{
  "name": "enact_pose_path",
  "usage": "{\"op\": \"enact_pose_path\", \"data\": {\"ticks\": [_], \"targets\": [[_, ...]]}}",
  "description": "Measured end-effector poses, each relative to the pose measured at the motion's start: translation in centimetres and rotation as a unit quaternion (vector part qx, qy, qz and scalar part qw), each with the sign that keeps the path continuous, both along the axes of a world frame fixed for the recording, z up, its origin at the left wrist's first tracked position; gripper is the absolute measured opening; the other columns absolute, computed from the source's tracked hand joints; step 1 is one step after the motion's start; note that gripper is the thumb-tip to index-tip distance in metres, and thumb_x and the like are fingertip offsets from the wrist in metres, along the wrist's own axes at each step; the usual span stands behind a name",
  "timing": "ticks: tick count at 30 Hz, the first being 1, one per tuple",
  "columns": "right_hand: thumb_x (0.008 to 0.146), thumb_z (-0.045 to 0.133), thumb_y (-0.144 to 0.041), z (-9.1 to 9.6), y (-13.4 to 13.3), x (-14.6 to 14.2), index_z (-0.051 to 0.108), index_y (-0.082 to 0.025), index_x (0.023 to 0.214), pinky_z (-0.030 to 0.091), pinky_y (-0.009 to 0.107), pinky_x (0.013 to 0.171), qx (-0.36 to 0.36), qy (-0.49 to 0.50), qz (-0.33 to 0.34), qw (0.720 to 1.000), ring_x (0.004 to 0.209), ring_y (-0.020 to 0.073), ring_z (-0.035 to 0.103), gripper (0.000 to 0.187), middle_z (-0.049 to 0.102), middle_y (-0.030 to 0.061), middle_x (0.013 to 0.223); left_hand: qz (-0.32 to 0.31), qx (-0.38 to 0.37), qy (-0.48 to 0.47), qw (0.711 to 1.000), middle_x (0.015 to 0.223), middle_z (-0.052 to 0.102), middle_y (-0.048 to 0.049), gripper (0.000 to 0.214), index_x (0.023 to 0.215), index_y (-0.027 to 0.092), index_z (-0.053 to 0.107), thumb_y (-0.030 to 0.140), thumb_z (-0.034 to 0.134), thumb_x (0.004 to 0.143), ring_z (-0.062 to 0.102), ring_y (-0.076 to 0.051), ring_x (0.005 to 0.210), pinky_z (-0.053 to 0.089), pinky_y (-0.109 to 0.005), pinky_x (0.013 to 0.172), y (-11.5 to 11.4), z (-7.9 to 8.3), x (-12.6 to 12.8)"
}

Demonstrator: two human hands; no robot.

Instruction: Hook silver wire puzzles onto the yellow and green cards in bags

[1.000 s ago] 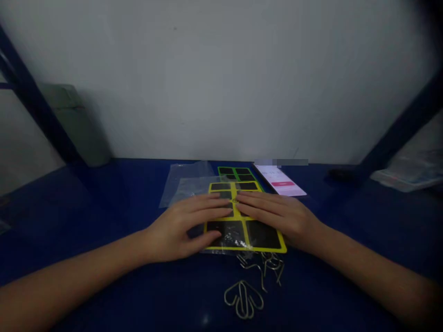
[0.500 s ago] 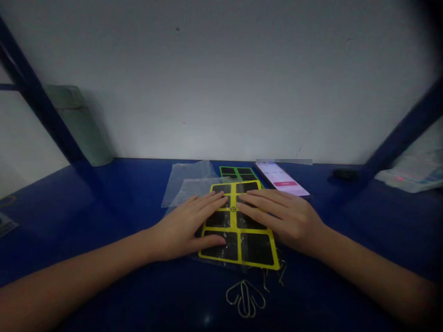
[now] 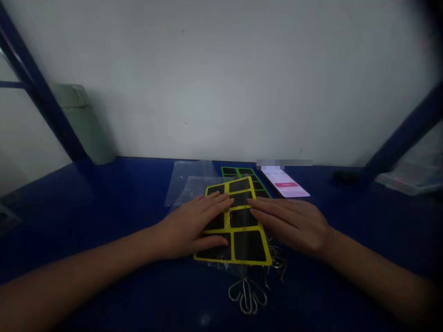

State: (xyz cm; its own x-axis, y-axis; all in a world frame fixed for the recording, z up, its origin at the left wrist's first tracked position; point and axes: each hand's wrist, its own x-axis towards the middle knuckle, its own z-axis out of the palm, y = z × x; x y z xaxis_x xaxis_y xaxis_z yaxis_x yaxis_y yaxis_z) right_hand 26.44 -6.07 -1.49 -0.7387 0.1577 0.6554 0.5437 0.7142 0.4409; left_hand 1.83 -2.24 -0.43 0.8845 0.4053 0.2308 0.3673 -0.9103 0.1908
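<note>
A yellow-framed sheet with several black rectangular panels lies before me on the blue table, over clear plastic film. My left hand rests flat on its left part, fingers stretched out. At the sheet's right edge, my right hand touches it with extended fingertips; its thumb is hidden. Behind it lies a similar green-framed sheet, partly covered. Clear plastic bags spread out to the left. Near the front is a bent silver wire piece, with more wire pieces by the sheet's lower right corner.
A phone with a lit screen lies at the back right. A green bottle stands at the back left by a blue post. To the far right are a dark object and a clear plastic package.
The yellow-framed sheet has shifted a little left and turned slightly. My right hand has drawn right, from lying over the sheet to its edge. More wire pieces show beside it.
</note>
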Motion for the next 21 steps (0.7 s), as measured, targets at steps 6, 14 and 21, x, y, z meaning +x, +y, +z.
{"op": "enact_pose_path", "data": {"ticks": [6, 14, 21], "targets": [[0.078, 0.048, -0.004, 1.0, -0.2, -0.7, 0.059, -0.005, 0.088, 0.055, 0.033, 0.065, 0.035, -0.024, -0.011, 0.999, 0.084, 0.0226, 0.062, 0.015, 0.066, 0.0177, 0.087, -0.001, -0.016, -0.025, 1.0, 0.137, 0.027, -0.0101, 0.057, 0.132, 0.018, 0.019, 0.039, 0.043, 0.085, 0.024, -0.022, 0.125, 0.026, -0.04, 0.102, -0.2, 0.2, 0.1], [0.079, 0.046, -0.005, 1.0, 0.0, -1.4, 0.059, -0.006, 0.088, 0.054, 0.03, 0.063, 0.011, 0.001, -0.013, 1.0, 0.078, 0.0191, 0.063, 0.015, 0.067, 0.014, 0.084, 0.009, -0.036, -0.051, 0.998, 0.135, 0.032, -0.0078, 0.053, 0.131, 0.018, 0.021, 0.035, 0.043, 0.086, 0.031, -0.019, 0.123, 0.031, -0.036, 0.1, -0.6, 0.3, 0.3], [0.077, 0.051, -0.009, 0.4, 0.3, -1.4, 0.059, -0.01, 0.091, 0.053, 0.025, 0.06, -0.016, 0.019, -0.016, 1.0, 0.078, 0.0153, 0.061, 0.015, 0.067, 0.0105, 0.086, 0.02, -0.02, -0.07, 0.997, 0.135, 0.032, -0.008, 0.05, 0.13, 0.019, 0.024, 0.032, 0.044, 0.086, 0.031, -0.019, 0.122, 0.031, -0.036, 0.1, -0.5, 0.3, 0.2]]}}
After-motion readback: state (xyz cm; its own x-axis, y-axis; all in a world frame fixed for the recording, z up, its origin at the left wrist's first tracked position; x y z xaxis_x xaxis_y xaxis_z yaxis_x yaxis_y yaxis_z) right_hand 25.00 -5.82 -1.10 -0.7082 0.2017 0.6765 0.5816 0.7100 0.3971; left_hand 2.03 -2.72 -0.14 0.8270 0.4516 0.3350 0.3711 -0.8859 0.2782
